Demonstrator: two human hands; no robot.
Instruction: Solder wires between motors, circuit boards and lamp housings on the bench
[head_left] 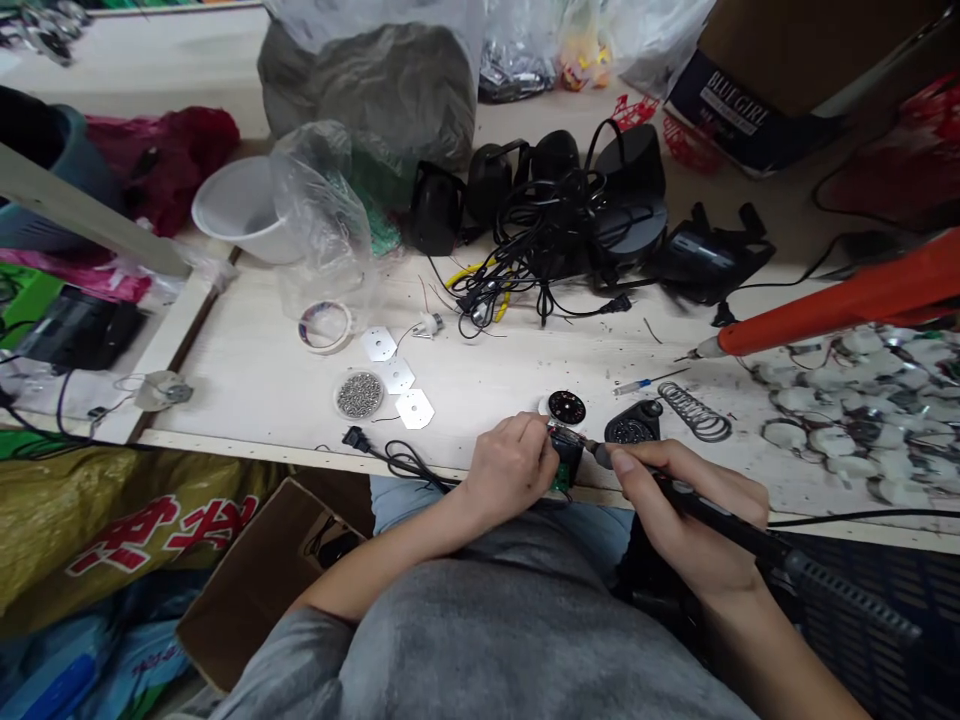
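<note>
My left hand [510, 468] is closed around a small black part with a green circuit board [564, 462], held at the near edge of the table. My right hand [690, 520] grips a black soldering iron [757, 540] like a pen, and its tip touches the top of the part. Just behind the hands lie a round black disc [566, 407] and a black housing [634, 425]. A black cable [405, 462] runs along the table edge toward my left hand.
On the pale table [262, 370]: a small dish of metal balls [359, 394], three metal plates [397, 375], a tape roll [325, 326], a white bowl [240, 208], a wire coil [694, 412], tangled black chargers and cables [555, 220], an orange tool [847, 300], plastic bags. Solder blobs [847, 420] cover the right side.
</note>
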